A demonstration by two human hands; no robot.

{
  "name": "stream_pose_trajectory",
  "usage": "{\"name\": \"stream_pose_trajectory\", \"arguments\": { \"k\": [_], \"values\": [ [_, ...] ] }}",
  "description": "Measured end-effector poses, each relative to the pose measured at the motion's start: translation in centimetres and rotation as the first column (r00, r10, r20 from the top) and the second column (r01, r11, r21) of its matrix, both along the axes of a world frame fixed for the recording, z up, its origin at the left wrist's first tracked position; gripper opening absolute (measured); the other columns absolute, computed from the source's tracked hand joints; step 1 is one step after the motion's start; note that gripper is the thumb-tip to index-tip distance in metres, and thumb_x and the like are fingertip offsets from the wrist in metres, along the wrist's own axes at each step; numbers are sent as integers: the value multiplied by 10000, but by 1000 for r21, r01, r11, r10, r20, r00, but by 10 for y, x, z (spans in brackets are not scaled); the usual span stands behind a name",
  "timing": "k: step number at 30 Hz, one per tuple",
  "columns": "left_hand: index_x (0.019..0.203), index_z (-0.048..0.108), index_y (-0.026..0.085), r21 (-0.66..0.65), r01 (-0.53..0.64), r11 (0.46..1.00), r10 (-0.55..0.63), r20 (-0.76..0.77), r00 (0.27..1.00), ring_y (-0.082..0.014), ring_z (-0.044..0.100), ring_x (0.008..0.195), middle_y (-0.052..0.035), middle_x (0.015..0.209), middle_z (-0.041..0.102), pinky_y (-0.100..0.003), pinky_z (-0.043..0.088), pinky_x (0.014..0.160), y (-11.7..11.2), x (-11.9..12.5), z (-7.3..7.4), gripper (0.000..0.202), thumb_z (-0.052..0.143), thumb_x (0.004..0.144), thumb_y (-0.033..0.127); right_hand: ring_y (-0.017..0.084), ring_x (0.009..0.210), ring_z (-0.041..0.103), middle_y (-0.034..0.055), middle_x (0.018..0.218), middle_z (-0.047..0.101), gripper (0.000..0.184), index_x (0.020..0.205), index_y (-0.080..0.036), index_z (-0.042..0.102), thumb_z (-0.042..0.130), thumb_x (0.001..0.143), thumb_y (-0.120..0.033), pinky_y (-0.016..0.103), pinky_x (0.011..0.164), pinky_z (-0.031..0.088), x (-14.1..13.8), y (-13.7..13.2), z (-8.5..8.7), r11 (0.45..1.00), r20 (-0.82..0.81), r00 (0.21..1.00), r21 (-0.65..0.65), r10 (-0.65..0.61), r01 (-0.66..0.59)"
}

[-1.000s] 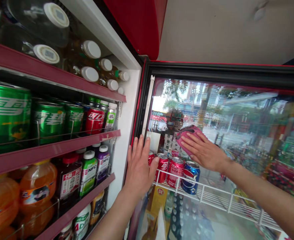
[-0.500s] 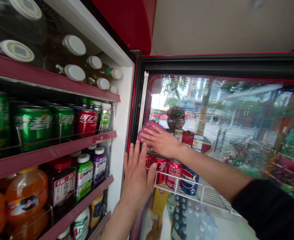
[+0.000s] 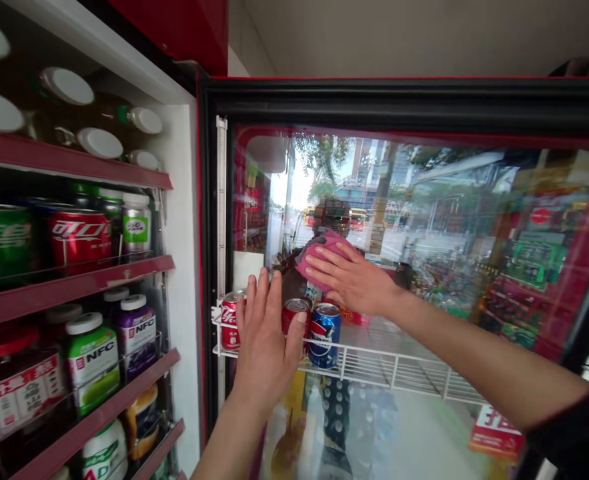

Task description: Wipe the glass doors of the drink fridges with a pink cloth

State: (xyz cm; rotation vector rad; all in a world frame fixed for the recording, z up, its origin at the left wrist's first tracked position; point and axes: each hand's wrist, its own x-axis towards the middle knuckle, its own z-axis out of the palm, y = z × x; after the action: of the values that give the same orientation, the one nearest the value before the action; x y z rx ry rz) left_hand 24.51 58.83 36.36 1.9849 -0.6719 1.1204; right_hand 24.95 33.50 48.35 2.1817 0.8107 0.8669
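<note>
A pink cloth lies against the glass door under my right hand, whose fingers stretch flat across it and press it to the pane. My left hand is raised in front of the door rack, fingers extended, holding nothing; whether it touches anything is unclear. Partly behind it stand red cola cans, and a blue Pepsi can is just to its right. These cans rest in a white wire rack on the door's inner side.
To the left, the open fridge has red-edged shelves of drinks, including a green NFC bottle and a purple NFC bottle. A white light strip runs down the door's hinge side. Street reflections cover the glass.
My right hand and the cloth have moved right across the glass, away from the hinge side. The left hand remains raised and open, now in front of the cans. The view has turned right.
</note>
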Motion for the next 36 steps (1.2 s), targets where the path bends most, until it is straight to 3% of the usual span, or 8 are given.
{"name": "stream_pose_trajectory", "arguments": {
  "k": [6,9,12,17,21,24,28,36],
  "values": [
    [1819,62,354,41,62,997,-62,-18,998,-315,130,1777,-81,1893,213,-717,192,1402,-26,-19,-4,804,486,1141,441,315,1695,384,14,1829,386,888,1815,-345,66,598,1110,-427,623,1444,166,-72,-121,-8,999,93,995,28,-27,25],
    [1819,54,346,73,82,994,-82,-1,997,-332,149,1772,-98,1880,253,-732,224,1387,-32,-26,-6,814,495,1139,415,330,1664,434,48,1796,455,853,1815,-320,129,596,1110,-431,641,1437,152,-95,-156,-12,1000,140,990,25,-18,14],
    [1820,44,328,101,81,992,-84,27,996,-338,156,1770,-113,1869,286,-728,247,1383,-38,-29,-6,825,501,1136,393,333,1686,396,47,1820,407,862,1817,-319,103,588,1111,-413,653,1435,151,-92,-149,-15,998,162,986,62,-37,27],
    [1819,16,356,115,63,991,-69,46,997,-337,167,1769,-107,1878,263,-736,241,1383,-52,-30,-3,846,506,1132,407,307,1750,249,5,1868,270,950,1821,-325,22,619,1091,-439,612,1454,149,-50,-73,-12,992,100,992,106,-73,62],
    [1820,33,364,118,57,991,-63,42,997,-335,162,1771,-93,1888,234,-735,210,1388,-68,-33,-2,830,497,1133,417,253,1778,114,-18,1886,212,774,1821,-272,173,473,1144,-499,570,1465,109,-20,-17,-5,995,87,993,66,-77,71],
    [1820,51,368,112,67,992,-71,35,997,-343,175,1768,-91,1889,235,-729,199,1389,-81,-35,-1,823,494,1130,430,227,1775,122,-22,1895,201,652,1802,-233,267,300,1188,-451,522,1467,103,-15,-5,-1,997,93,993,26,-69,67],
    [1820,61,374,93,87,992,-90,35,995,-352,159,1770,-81,1894,219,-722,188,1392,-100,-39,3,828,502,1124,459,232,1777,121,12,1895,210,685,1797,-195,277,365,1173,-461,514,1466,113,-34,-32,-2,997,97,992,-24,-77,79],
    [1824,97,346,110,121,987,-128,58,990,-357,160,1769,-101,1892,218,-705,157,1404,-135,-56,7,832,527,1117,436,293,1766,192,45,1873,285,875,1813,-236,225,621,1088,-524,580,1459,91,-97,-153,-20,980,141,979,153,-147,126]
  ]
}}
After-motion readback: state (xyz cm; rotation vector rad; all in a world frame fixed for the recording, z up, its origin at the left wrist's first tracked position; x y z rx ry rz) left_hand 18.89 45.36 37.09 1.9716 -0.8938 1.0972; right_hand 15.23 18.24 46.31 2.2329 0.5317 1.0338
